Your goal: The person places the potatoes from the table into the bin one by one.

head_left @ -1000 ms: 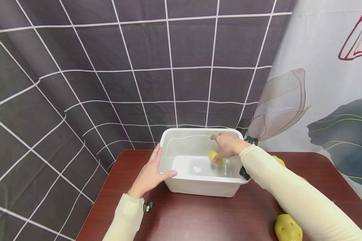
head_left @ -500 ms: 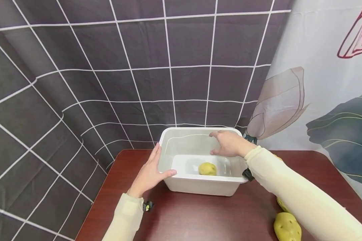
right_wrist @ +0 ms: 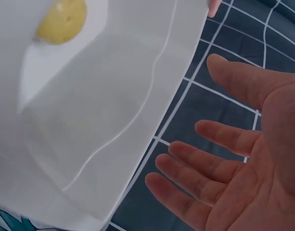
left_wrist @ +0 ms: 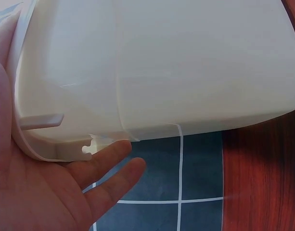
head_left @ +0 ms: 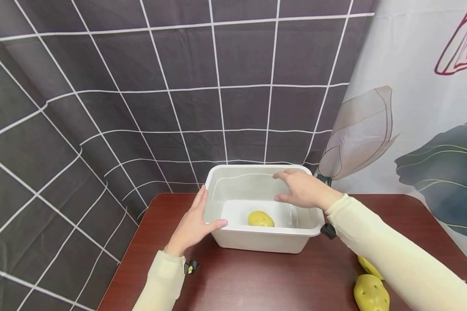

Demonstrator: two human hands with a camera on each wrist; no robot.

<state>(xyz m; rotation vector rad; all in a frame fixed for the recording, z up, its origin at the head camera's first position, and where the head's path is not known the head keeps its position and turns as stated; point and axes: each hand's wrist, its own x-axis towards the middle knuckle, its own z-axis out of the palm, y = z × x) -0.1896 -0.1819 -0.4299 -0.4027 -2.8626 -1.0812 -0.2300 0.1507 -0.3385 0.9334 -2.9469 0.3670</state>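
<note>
Well, potato (head_left: 260, 219) in bin (head_left: 257, 241), left hand (head_left: 191, 228) on rim (head_left: 264, 230).

Your left hand (head_left: 192, 226) had its thumb spread wide of its fingers, which pointed forward. Your right hand (head_left: 301, 188) hung with relaxed, parted fingers, thumb well apart. Your left forearm (head_left: 161, 278) slanted up from below; your right forearm (head_left: 393, 248) crossed from the lower right.
</note>
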